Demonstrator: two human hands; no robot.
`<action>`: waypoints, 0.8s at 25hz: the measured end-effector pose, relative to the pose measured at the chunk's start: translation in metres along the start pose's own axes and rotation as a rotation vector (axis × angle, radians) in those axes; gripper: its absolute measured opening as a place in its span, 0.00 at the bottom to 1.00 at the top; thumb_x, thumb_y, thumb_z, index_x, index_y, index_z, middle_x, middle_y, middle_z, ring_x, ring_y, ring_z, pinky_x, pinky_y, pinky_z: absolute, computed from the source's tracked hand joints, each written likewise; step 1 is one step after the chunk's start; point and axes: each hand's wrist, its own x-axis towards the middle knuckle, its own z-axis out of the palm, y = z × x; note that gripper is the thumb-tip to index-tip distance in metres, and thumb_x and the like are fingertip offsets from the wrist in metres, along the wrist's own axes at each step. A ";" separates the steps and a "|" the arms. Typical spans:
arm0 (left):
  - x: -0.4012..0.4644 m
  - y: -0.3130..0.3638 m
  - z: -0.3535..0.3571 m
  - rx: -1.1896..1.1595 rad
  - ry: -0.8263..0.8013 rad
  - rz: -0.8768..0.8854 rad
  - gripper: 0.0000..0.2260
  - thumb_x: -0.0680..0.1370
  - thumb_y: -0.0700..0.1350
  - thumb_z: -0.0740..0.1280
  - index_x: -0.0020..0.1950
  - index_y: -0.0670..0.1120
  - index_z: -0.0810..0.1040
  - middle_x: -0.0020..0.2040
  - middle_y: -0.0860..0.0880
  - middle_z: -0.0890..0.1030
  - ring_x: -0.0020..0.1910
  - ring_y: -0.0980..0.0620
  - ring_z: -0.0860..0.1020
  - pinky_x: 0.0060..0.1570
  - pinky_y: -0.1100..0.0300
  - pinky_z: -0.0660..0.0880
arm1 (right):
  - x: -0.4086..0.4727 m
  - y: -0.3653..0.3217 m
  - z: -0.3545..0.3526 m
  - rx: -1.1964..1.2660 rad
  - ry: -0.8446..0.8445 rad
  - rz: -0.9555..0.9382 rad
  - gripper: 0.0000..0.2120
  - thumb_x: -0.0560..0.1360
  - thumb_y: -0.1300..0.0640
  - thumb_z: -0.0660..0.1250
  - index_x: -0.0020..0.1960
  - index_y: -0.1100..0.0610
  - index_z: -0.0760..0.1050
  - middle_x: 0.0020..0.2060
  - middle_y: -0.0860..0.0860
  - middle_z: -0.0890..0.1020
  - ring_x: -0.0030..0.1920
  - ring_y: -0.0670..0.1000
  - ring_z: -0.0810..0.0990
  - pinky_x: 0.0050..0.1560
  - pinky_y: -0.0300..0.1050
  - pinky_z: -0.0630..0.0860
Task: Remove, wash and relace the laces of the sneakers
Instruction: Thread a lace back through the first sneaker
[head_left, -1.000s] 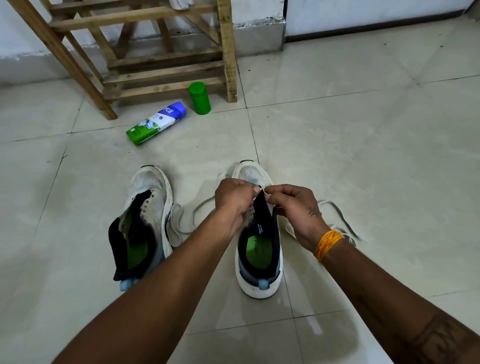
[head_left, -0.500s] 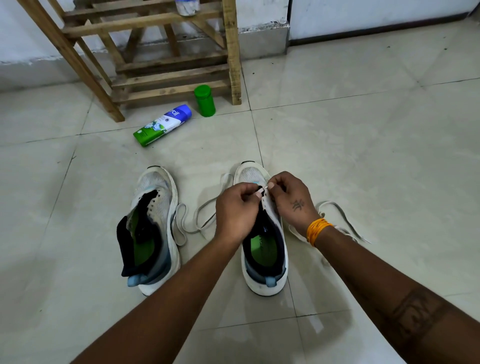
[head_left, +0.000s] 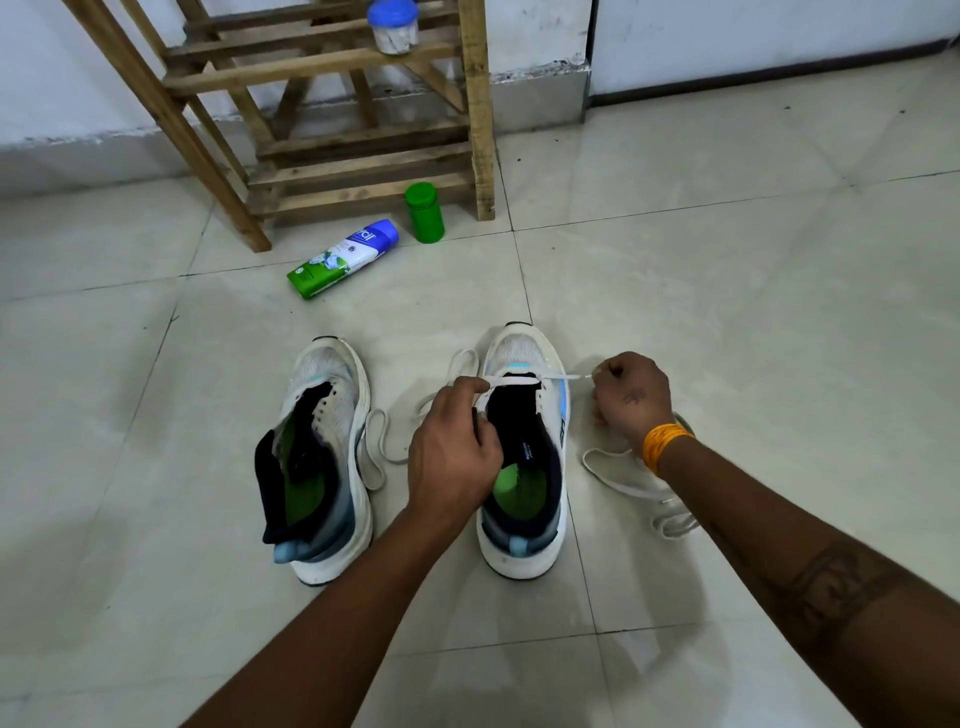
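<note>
**Lace drawn taut across the first eyelets**

Our left hand (head_left: 453, 452) sits at the centre of the view, fingers curled and pinching the white lace (head_left: 511, 381) at the near-left edge of the right-hand sneaker (head_left: 524, 467). Our right hand (head_left: 628, 397), out at about 3 o'clock from that shoe, is closed in a fist, pinching the lace's other end just beyond the shoe's side. Between the two hands the lace runs straight and tight across the toe end of the tongue opening.

We judge this a relacing step, with only the lowest crossing in place. The lace is flat, soft and light; it will flop and twist unless kept under tension, so the best hold is near the stiff tip, where it can be steered into an eyelet. The shoe is light enough to slide on the tiled floor (head_left: 727, 312) when tugged.

At 9 o'clock stands the second sneaker (head_left: 322, 457), unlaced, with a loose lace (head_left: 376, 447) beside it. More slack coils at 4 o'clock. Farther off, at 11 o'clock, lie a tube (head_left: 343, 258) and a green bottle (head_left: 425, 212), by a wooden rack (head_left: 363, 156).
</note>
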 end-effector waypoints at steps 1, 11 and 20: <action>0.000 0.000 0.001 -0.010 -0.003 0.010 0.15 0.78 0.40 0.63 0.64 0.48 0.77 0.51 0.50 0.80 0.46 0.49 0.78 0.46 0.53 0.75 | -0.004 0.001 -0.002 -0.169 0.021 -0.157 0.07 0.78 0.57 0.65 0.47 0.58 0.80 0.34 0.56 0.84 0.37 0.61 0.84 0.46 0.54 0.81; -0.005 -0.005 0.006 -0.111 0.045 -0.007 0.16 0.78 0.44 0.61 0.64 0.50 0.79 0.49 0.52 0.79 0.46 0.53 0.78 0.47 0.58 0.74 | 0.003 -0.002 -0.013 -0.550 0.015 -0.513 0.08 0.77 0.55 0.61 0.50 0.61 0.71 0.40 0.61 0.81 0.40 0.67 0.79 0.37 0.53 0.72; -0.011 -0.002 0.009 -0.120 0.045 -0.026 0.15 0.77 0.44 0.61 0.62 0.51 0.79 0.49 0.53 0.79 0.43 0.54 0.77 0.45 0.58 0.73 | -0.024 -0.019 0.003 -0.532 -0.252 -0.755 0.12 0.79 0.52 0.58 0.57 0.57 0.71 0.39 0.58 0.82 0.39 0.65 0.79 0.37 0.55 0.74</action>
